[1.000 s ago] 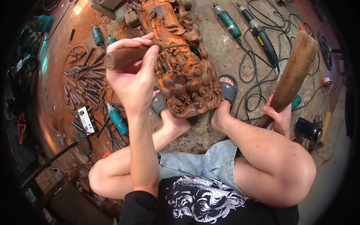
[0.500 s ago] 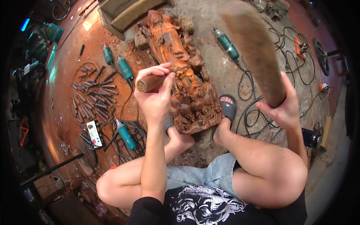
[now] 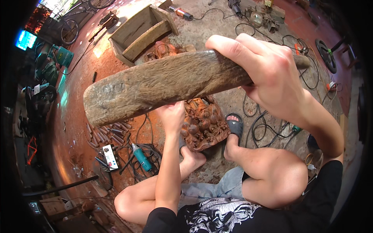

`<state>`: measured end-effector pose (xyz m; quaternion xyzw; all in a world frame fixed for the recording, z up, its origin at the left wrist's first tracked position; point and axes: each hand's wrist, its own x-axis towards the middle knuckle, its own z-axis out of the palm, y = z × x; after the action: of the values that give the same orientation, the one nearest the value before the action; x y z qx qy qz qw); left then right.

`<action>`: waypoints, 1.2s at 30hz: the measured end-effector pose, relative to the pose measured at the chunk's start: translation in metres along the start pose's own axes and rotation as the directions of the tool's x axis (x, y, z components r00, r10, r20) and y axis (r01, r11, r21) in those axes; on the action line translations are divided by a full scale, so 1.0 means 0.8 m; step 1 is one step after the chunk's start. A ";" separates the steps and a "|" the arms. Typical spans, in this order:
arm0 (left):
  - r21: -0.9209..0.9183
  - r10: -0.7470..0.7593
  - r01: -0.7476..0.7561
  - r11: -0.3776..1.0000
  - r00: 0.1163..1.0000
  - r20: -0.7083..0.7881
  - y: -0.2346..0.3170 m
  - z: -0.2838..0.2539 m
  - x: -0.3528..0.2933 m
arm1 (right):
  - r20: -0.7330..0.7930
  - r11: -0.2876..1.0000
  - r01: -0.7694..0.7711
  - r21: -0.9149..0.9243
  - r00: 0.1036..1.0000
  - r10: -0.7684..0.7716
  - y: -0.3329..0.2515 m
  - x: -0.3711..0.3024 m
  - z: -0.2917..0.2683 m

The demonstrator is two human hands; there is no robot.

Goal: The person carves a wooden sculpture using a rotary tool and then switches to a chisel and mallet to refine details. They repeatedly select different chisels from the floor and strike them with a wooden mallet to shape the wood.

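My right hand (image 3: 268, 70) is wrapped round a worn wooden mallet (image 3: 155, 85), a thick club held level across the middle of the view. Below and partly behind it is my left hand (image 3: 172, 116), its fingers largely hidden by the mallet. A half second ago that hand gripped a wooden-handled chisel, which the mallet now covers. A reddish-brown wood carving (image 3: 206, 124) lies between my feet, its lower end dense with round and curling shapes. The mallet hides its middle, while its far end shows beyond.
Several carving tools (image 3: 110, 134) lie piled on the dusty floor at left. Near them are a white control box (image 3: 110, 157), a teal power tool (image 3: 142, 157) and tangled cables. A wooden box-like stand (image 3: 143, 33) is beyond the carving. More cables (image 3: 256, 130) coil at right.
The mallet has swung from raised at the right to level across the view, over my left hand. My right hand has moved up and left. The view has shifted a little.
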<state>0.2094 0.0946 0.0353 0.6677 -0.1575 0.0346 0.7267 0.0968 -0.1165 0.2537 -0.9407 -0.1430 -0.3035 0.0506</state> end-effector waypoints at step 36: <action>0.031 -0.019 0.020 0.999 0.999 -0.043 0.014 -0.032 0.004 | 0.065 0.906 -0.283 0.315 0.959 0.277 0.013 -0.042 -0.001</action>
<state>0.2141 0.1207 0.0450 0.6797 -0.1349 0.0442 0.7196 0.0737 -0.1347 0.2343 -0.9333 -0.0545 -0.2571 0.2447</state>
